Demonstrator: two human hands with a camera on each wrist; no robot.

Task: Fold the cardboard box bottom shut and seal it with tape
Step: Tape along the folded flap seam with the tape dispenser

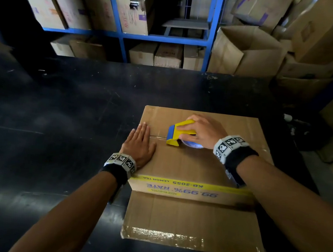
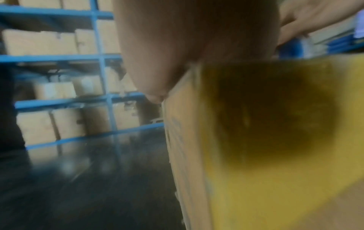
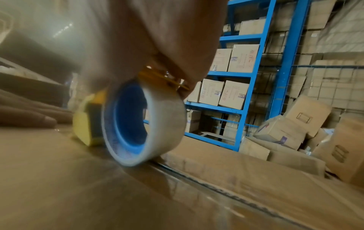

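Observation:
A brown cardboard box [image 1: 188, 165] stands upside down on the black table [image 1: 60, 114], its bottom flaps folded flat and meeting at a seam [image 1: 156, 136]. My left hand [image 1: 139, 145] lies flat with straight fingers on the box's left edge, over the seam's end. My right hand [image 1: 200, 132] grips a yellow and blue tape dispenser [image 1: 180, 134] that sits on the seam near the middle of the box. In the right wrist view the tape roll [image 3: 141, 126] with its blue core rests on the seam [image 3: 206, 179]. The left wrist view shows my palm [image 2: 187, 38] on the box corner [image 2: 256, 140].
A loose box flap [image 1: 190, 224] with old tape lies toward me. Blue shelving [image 1: 121, 35] full of cartons stands behind the table. Stacked and tipped cardboard boxes [image 1: 293, 42] crowd the right side. The table's left half shows bare black surface.

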